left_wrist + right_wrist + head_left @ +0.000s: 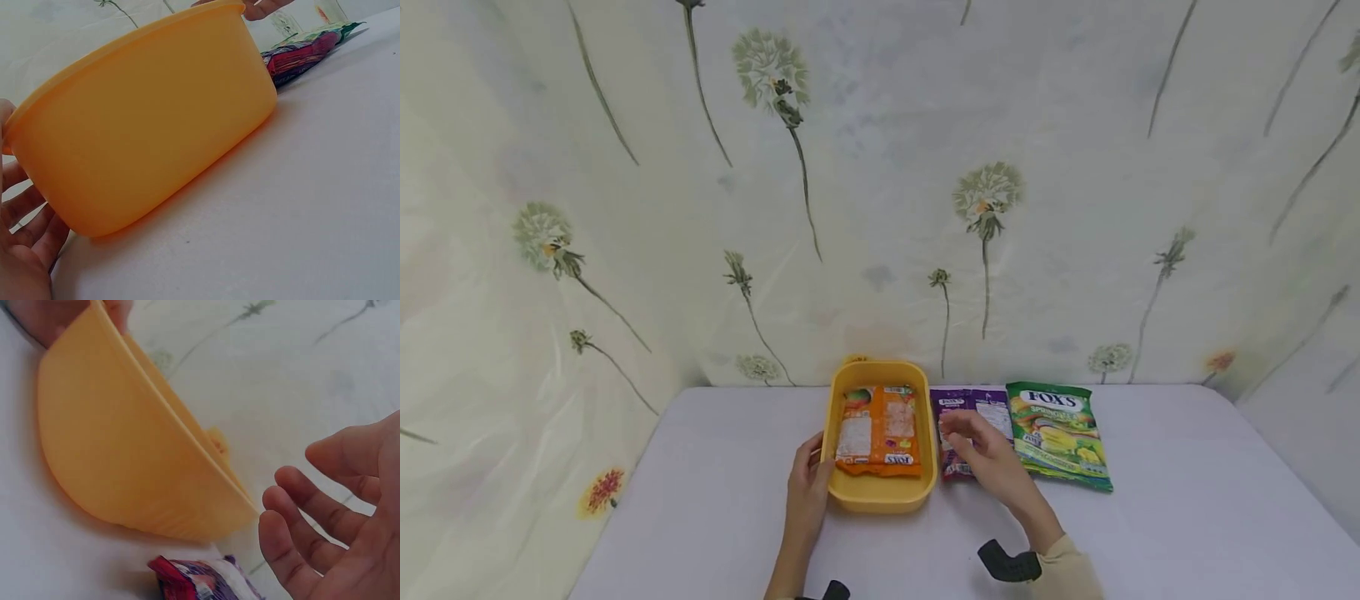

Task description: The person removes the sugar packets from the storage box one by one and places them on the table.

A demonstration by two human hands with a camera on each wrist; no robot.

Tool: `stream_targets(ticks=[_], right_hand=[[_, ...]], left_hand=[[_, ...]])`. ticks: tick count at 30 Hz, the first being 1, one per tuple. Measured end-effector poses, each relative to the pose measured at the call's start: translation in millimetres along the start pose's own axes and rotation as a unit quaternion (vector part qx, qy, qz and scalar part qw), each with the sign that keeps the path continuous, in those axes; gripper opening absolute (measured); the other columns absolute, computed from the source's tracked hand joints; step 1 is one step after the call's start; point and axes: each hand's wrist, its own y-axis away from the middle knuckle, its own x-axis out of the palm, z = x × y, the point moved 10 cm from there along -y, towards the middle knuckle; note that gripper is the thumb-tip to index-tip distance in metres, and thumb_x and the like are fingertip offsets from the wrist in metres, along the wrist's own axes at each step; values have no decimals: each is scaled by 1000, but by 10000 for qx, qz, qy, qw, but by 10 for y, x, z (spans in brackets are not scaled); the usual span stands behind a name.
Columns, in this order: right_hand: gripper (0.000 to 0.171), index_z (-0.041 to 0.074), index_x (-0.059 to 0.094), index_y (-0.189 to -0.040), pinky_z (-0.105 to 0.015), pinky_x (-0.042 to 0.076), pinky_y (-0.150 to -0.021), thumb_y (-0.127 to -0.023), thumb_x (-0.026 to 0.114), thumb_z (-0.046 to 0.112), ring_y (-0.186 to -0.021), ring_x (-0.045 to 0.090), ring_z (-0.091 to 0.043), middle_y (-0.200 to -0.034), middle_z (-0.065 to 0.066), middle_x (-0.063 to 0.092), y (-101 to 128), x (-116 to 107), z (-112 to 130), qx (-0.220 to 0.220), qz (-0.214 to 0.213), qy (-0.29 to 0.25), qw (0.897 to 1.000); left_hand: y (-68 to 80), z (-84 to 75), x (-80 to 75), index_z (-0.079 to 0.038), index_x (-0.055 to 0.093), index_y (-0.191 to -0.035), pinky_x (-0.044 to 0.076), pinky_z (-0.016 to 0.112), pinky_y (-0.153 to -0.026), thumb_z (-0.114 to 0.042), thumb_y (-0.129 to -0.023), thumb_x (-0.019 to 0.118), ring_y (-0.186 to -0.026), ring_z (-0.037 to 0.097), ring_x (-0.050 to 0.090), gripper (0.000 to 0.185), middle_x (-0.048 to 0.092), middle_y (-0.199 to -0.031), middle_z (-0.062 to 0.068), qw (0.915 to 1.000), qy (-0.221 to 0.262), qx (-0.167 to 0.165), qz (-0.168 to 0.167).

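The right hand (988, 454) is hovering over the purple packet (958, 408), fingers (294, 515) loosely spread and grasping nothing; whether it is brushing the wrapper I cannot tell. The packet is lying flat on the table, glossy and crinkled, with a white label panel, just beside the right wall of the tub. Touching its other edge, a green packet (1060, 433) of the same shiny film is resting flat, printed with yellow fruit.

The left hand (808, 487) is pressing against the near left corner of the yellow tub (880, 493), fingers (28, 219) relaxed along the smooth wall and the thumb lying up at the rim. The tub is a rounded rectangle of matte plastic with a thin lip, sitting on the table near the back wall. Inside it an orange packet (880, 429) is lying flat, nearly filling the floor.

The table (1187, 500) is wearing a plain pale cloth, and a sheet printed with dandelions (988, 196) is hanging behind.
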Motion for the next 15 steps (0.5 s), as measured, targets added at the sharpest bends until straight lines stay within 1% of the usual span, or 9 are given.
stream_targets(ticks=[2, 5, 7, 9, 11, 13, 15], right_hand=[[34, 14, 52, -127, -31, 50, -96, -97, 51, 29, -118, 53, -27, -124, -10, 58, -11, 77, 4, -7, 120, 38, 9999], [33, 13, 53, -127, -34, 52, -94, -97, 51, 27, -117, 54, -26, -124, -8, 59, -6, 116, -37, 162, 165, -12, 9997], [33, 14, 54, -127, -36, 52, -94, -97, 51, 27, -116, 55, -25, -125, -7, 59, 5, 118, -70, 301, 152, -67, 9994], [33, 13, 53, -127, -38, 51, -95, -97, 51, 27, -116, 55, -26, -126, -9, 58, 12, 132, -75, 338, 199, -140, 9991], [35, 12, 52, -128, -38, 51, -95, -97, 51, 28, -117, 55, -27, -127, -11, 57, 10, 156, -64, 304, 258, -221, 9990], [38, 11, 51, -129, -36, 51, -94, -97, 50, 31, -118, 53, -29, -128, -13, 56, 2, 193, -43, 234, 353, -261, 9988], [39, 9, 50, -130, -34, 53, -91, -97, 50, 31, -117, 52, -31, -128, -16, 54, -7, 229, -31, 198, 435, -305, 9984]], left_hand=[[32, -88, -12, -6, 44, -137, 46, 38, -101, -7, -94, 49, -120, 29, 53, 43, 51, -132, 15, 10000, -11, 25, 29], [79, -185, -12, -3, 44, -136, 47, 34, -99, -6, -94, 49, -119, 30, 53, 42, 50, -132, 17, 9999, 16, 65, 104], [90, -195, -8, -3, 44, -136, 47, 31, -99, -6, -94, 49, -120, 31, 53, 42, 50, -132, 17, 9998, 86, 74, 144], [94, -197, -8, -3, 44, -136, 48, 28, -98, -6, -95, 49, -119, 32, 53, 42, 50, -131, 17, 9997, 136, 98, 152], [89, -190, -14, -3, 44, -136, 47, 28, -98, -6, -94, 50, -120, 32, 53, 42, 50, -131, 17, 9997, 184, 120, 143], [85, -197, -16, -3, 44, -136, 47, 28, -98, -5, -94, 50, -120, 31, 53, 42, 50, -132, 17, 9996, 202, 153, 145], [83, -208, -17, -3, 44, -136, 47, 30, -99, -5, -94, 50, -120, 32, 53, 43, 50, -132, 18, 9995, 193, 206, 157]])
